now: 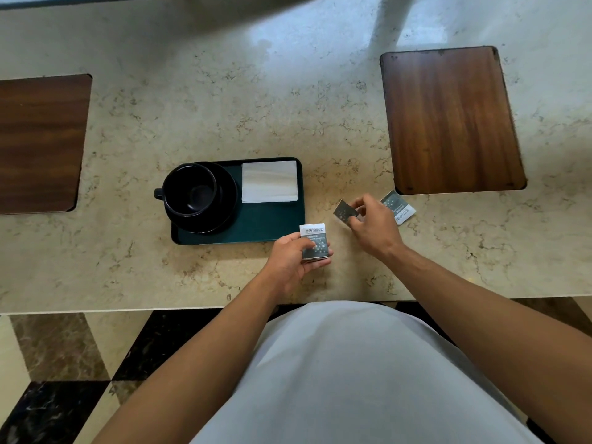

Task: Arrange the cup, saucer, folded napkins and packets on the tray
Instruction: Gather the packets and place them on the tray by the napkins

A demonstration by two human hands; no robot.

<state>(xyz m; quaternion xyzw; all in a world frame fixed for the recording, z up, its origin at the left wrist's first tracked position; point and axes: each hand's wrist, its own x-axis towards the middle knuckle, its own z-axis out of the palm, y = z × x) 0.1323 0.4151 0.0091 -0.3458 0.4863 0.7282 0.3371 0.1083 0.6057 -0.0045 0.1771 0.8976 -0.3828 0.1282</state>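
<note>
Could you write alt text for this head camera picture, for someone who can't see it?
A person's left hand holds stacked packets while the right hand pinches another packet, beside a dark tray holding cup, saucer and napkins.

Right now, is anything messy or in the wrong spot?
Nothing is spilled or broken. One packet lies loose on the counter, off the tray. The left hand holds a small stack of packets and the right hand pinches another.

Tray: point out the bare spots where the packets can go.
The tray is bare in front of the folded napkins, right of the saucer. Its left half is crowded by the saucer and cup.
</note>
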